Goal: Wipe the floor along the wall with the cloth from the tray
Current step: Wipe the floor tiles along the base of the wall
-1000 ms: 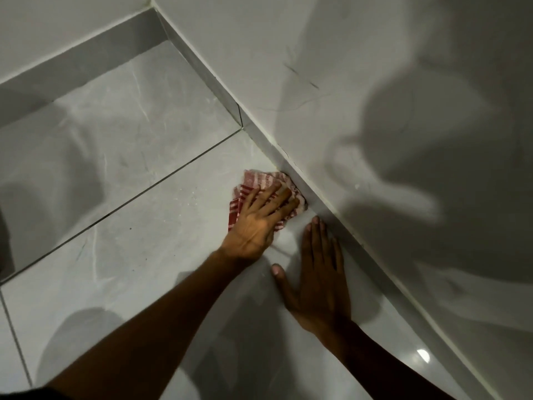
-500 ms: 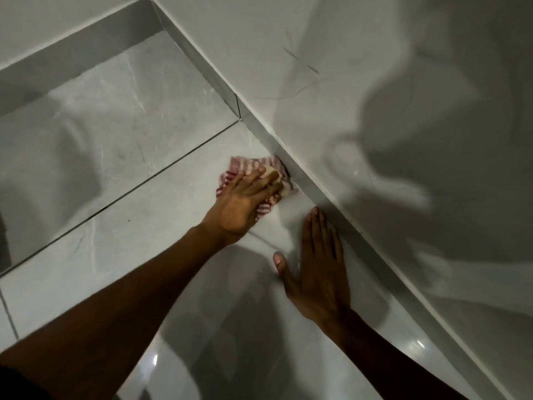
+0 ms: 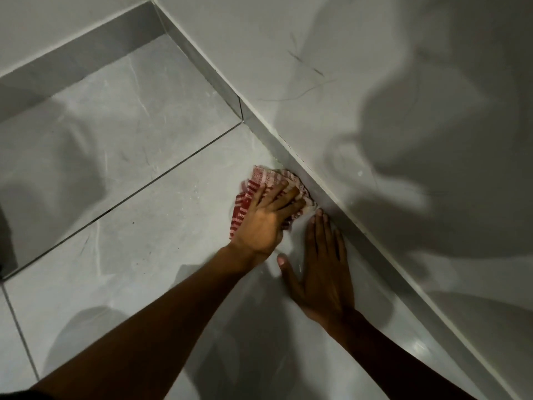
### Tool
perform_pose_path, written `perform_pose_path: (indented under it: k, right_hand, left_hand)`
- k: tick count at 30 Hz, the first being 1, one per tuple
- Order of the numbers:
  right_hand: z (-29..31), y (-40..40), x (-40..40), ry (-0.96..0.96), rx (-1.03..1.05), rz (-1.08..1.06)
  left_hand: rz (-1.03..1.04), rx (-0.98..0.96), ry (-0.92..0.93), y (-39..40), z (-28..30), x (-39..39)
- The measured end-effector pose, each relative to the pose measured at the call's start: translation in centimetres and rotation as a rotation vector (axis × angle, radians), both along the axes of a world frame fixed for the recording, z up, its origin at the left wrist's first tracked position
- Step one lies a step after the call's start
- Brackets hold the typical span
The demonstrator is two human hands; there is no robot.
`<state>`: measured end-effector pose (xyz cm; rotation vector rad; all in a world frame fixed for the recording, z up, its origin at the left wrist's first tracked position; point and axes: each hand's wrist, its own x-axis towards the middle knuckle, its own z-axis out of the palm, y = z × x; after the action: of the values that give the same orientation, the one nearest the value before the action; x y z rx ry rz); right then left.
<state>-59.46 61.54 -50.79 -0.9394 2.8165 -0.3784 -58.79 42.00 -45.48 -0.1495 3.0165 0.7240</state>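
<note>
A red-and-white striped cloth (image 3: pixel 261 181) lies crumpled on the grey tiled floor (image 3: pixel 150 226), its far edge against the grey skirting (image 3: pixel 291 157) at the foot of the wall (image 3: pixel 360 90). My left hand (image 3: pixel 266 219) presses flat on top of the cloth, fingers spread toward the skirting. My right hand (image 3: pixel 321 267) rests palm down on the bare tile just to the right, fingers together, its fingertips almost touching the cloth and the skirting. No tray is in view.
A second wall with its own skirting (image 3: pixel 86 53) meets the first at a corner at the top. Dark grout lines (image 3: pixel 161 180) cross the floor. Shadows of my arms and body fall on the wall and tiles.
My left hand pushed the cloth along the skirting toward the corner, then drew it back nearer my right hand. The right hand stayed planted on the tile.
</note>
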Motion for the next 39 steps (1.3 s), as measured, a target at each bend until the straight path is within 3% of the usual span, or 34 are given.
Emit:
perform_pose_path:
  k: [4, 9, 14, 18, 24, 34, 36, 39]
  right_hand:
    - [0.4, 0.2, 0.0, -0.007, 0.0, 0.0]
    - [0.5, 0.0, 0.0, -0.027, 0.047, 0.0]
    - [0.3, 0.2, 0.0, 0.014, 0.023, -0.002]
    - [-0.1, 0.2, 0.1, 0.05, 0.04, -0.004]
    - [-0.3, 0.1, 0.1, 0.069, 0.014, -0.01]
    - [-0.2, 0.0, 0.0, 0.074, 0.036, -0.002]
    - [-0.2, 0.1, 0.0, 0.084, 0.053, -0.004]
    - [0.0, 0.1, 0.1, 0.082, 0.055, -0.001]
  left_hand:
    - [-0.16, -0.012, 0.036, -3.5, -0.1, 0.8]
    - [0.314, -0.022, -0.027, -3.9, -0.6, -2.1]
    - [-0.047, -0.118, 0.031, -5.1, -1.2, 0.4]
    - [0.272, -0.1, -0.027, -4.7, -1.0, -1.8]
    - [0.128, -0.261, 0.11, -4.2, -2.6, 2.5]
    - [0.67, -0.228, -0.007, -3.5, -2.4, 0.0]
    - [0.603, -0.195, -0.015, -3.2, -2.3, -0.8]
    - [0.313, -0.212, 0.029, -3.4, -2.4, 0.0]
